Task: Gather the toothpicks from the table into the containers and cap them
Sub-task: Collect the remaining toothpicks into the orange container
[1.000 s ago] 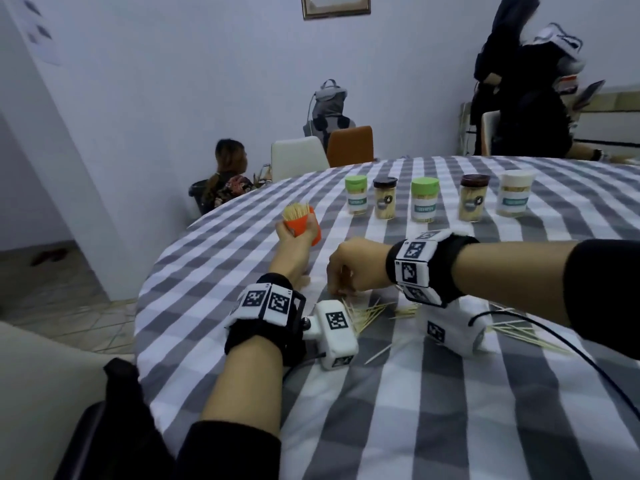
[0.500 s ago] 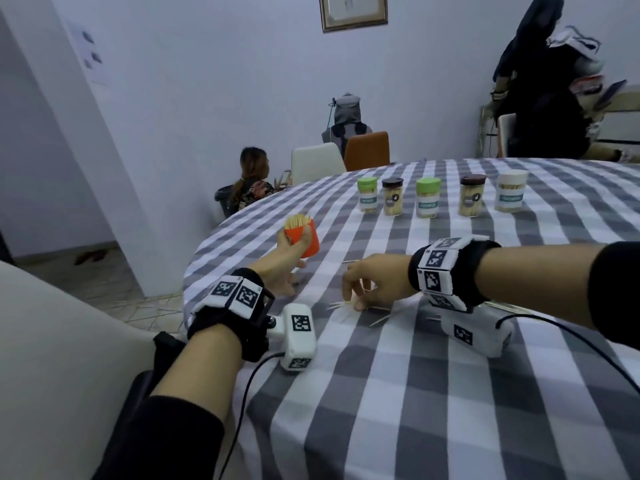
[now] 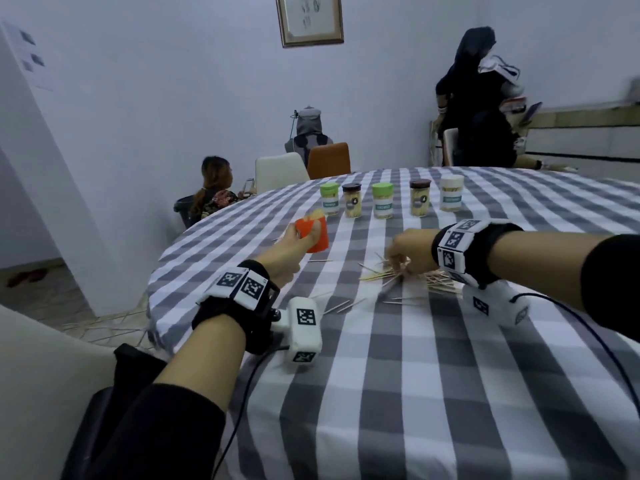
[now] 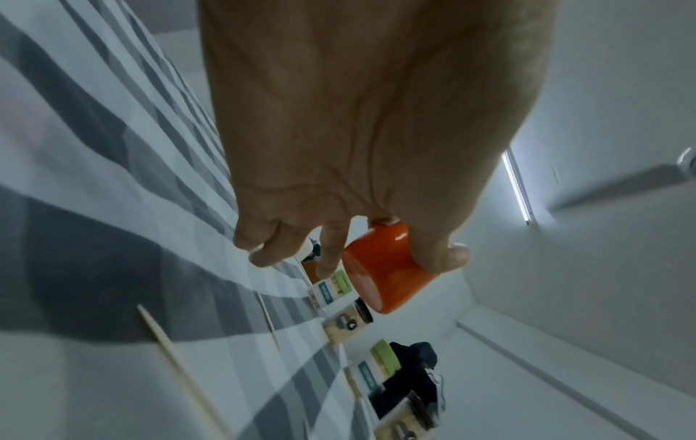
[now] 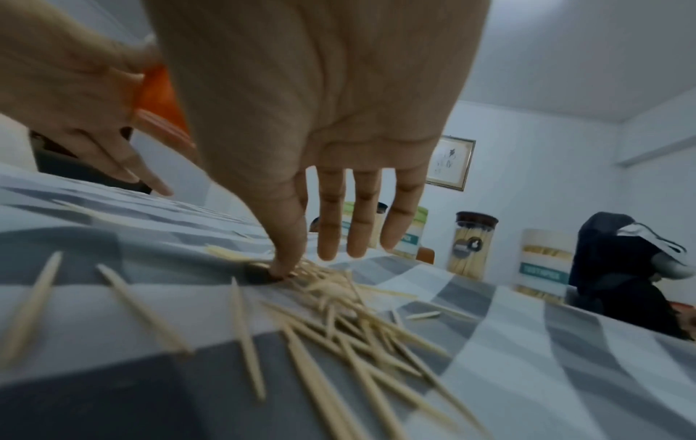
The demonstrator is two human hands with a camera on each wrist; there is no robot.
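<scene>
- Head view: left hand (image 3: 294, 242) grips orange cup (image 3: 313, 233), hiding its mouth.
- Right hand (image 3: 405, 252), blurred, fingers spread, forefinger on toothpicks (image 3: 408, 282).

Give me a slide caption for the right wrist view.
Right hand reaches into scattered toothpicks on the checked tablecloth, capped containers behind.

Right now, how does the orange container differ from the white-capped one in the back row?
The orange container is held tilted above the table in the left hand, uncapped; the white-capped container stands upright on the tablecloth, closed. Orange is opaque and unlabelled; the other carries a teal label. Both hold toothpicks.
</scene>
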